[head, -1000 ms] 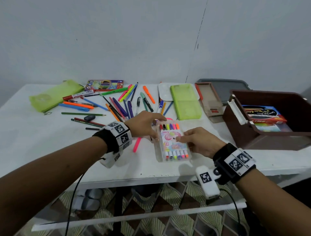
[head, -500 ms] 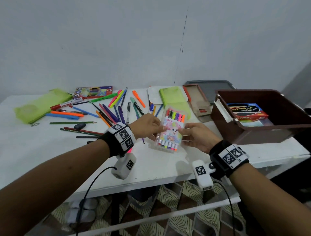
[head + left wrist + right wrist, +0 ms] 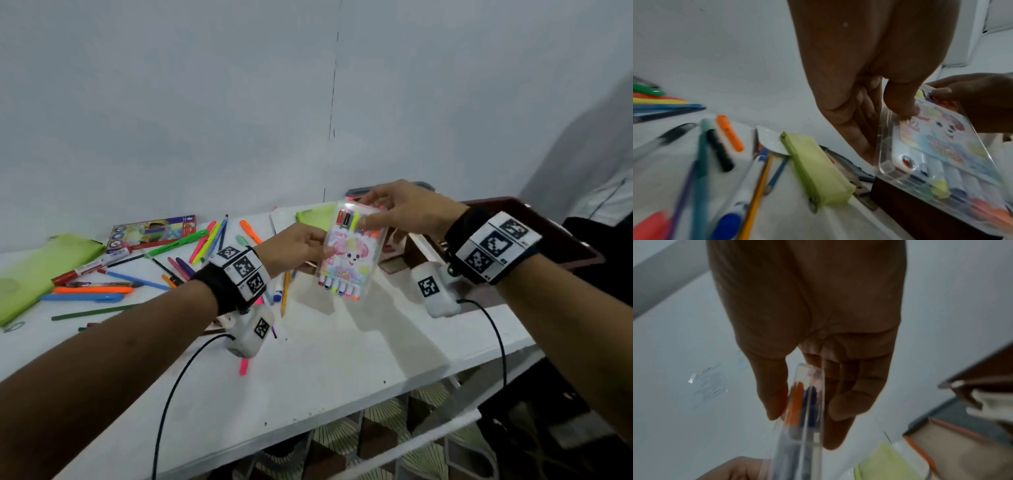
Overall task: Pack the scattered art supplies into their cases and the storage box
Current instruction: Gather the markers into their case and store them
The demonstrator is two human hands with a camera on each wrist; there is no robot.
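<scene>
While both hands held it clear of the desk (image 3: 335, 370), the marker case (image 3: 349, 255) hung between them: left hand (image 3: 294, 248) pinching its left edge, right hand (image 3: 407, 209) pinching its far end. Judged step: carrying the filled case to the storage box (image 3: 561, 236) at right. Next, it needed lowering in flat. Loose pens (image 3: 212, 240) remained at left.

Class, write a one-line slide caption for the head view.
Both hands, left hand and right hand, hold a clear marker case above the white table, loose pens behind.
</scene>
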